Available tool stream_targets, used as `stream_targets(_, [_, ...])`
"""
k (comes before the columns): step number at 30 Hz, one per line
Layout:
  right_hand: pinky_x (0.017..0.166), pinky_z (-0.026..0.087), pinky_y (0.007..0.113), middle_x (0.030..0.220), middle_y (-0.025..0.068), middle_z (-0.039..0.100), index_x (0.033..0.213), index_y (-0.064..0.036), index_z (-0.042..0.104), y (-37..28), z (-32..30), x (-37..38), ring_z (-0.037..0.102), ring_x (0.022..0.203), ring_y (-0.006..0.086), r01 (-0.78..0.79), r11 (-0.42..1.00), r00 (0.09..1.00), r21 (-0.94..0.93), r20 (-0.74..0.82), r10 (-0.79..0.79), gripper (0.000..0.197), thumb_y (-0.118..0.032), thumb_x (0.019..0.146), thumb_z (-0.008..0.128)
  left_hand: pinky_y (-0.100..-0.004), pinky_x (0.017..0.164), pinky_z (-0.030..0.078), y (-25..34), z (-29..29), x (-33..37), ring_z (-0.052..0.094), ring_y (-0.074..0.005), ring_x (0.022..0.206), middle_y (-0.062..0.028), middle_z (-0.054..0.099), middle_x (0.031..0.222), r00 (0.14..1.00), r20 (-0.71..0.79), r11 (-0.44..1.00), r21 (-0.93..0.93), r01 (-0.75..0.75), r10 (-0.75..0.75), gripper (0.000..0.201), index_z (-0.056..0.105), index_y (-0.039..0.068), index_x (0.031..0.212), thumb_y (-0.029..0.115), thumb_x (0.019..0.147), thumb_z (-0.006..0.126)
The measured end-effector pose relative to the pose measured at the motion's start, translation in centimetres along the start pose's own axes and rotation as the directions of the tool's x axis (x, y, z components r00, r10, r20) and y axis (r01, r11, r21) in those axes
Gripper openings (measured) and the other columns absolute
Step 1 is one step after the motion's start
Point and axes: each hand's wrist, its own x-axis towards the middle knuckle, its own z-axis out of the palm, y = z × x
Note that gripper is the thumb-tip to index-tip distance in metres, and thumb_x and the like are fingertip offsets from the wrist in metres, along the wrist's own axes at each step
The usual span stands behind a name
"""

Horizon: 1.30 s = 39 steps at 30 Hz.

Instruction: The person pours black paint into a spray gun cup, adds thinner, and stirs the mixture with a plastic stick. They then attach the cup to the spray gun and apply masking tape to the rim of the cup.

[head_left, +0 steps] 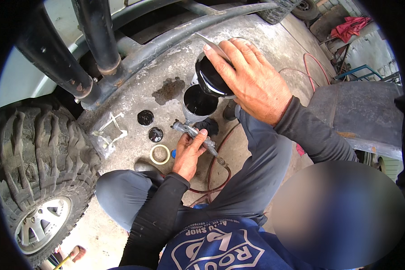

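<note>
My left hand (186, 158) is closed around the grey metal body of a paint spray gun (208, 145), holding it upright with its cup (187, 107) on top. Black paint shows inside that cup. Above it, my right hand (260, 83) grips a can of black paint (201, 67), tilted with its rim close over the cup. A thin flat stick (217, 48) lies between the fingers of that hand, across the can. Whether paint is flowing between can and cup I cannot tell. An air hose (226, 168) runs from the gun's handle.
Two round black-coated lids (145, 117) lie on the concrete, near a roll of masking tape (159, 154) and a clear plastic bag (104, 143). To the left stands a big knobbly tire (40, 148). A tubular bumper (162, 44) curves overhead; a dark panel (353, 110) is at right.
</note>
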Motion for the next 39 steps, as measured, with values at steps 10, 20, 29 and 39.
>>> stream_targets(10, [0.108,0.039,0.045,0.132,0.0178,0.048,0.143,-0.0053,0.043,-0.2,-0.6,0.3,0.047,0.127,0.0344,-0.007,1.0,1.0,-0.02,-0.028,0.007,0.066,-0.01,0.079,0.062,-0.0414,0.096,0.046,0.4,0.3,-0.2,0.063,-0.0168,0.102,-0.002,0.063,0.102,1.0,-0.019,1.0,-0.008,0.008,-0.008,0.029,0.059,0.01,0.108,0.033,0.093,0.069])
stream_targets(20, [0.109,0.038,0.045,0.132,0.0173,0.048,0.144,-0.0064,0.042,-0.3,-1.0,0.3,0.047,0.128,0.0335,-0.012,0.997,0.999,-0.078,-0.035,0.01,0.066,-0.009,0.08,0.058,-0.0421,0.096,0.046,0.4,0.3,-0.3,0.063,-0.0163,0.103,-0.0012,0.063,0.103,1.0,0.007,0.999,-0.045,-0.008,0.008,0.029,0.058,0.01,0.11,0.031,0.093,0.07])
stream_targets(29, [0.101,0.046,0.04,0.128,0.0194,0.047,0.145,-0.0004,0.035,0.0,-0.3,-0.8,0.052,0.118,0.0347,-0.102,0.961,0.992,0.258,0.094,0.08,0.084,-0.007,0.071,0.072,-0.0427,0.097,0.045,0.5,0.4,-0.4,0.063,-0.0175,0.106,-0.0014,0.063,0.106,1.0,0.013,0.998,-0.07,-0.008,0.009,0.028,0.058,0.01,0.112,0.028,0.093,0.069])
stream_targets(39, [0.094,0.05,0.038,0.124,0.0193,0.046,0.149,-0.0007,0.028,1.0,2.1,-1.6,0.056,0.11,0.0358,-0.137,0.918,0.99,0.373,0.037,0.133,0.107,-0.011,0.06,0.087,-0.0432,0.097,0.045,0.6,0.3,-0.4,0.062,-0.0182,0.107,-0.0013,0.063,0.106,1.0,-0.006,0.998,-0.059,0.009,-0.009,0.028,0.059,0.009,0.114,0.027,0.094,0.068])
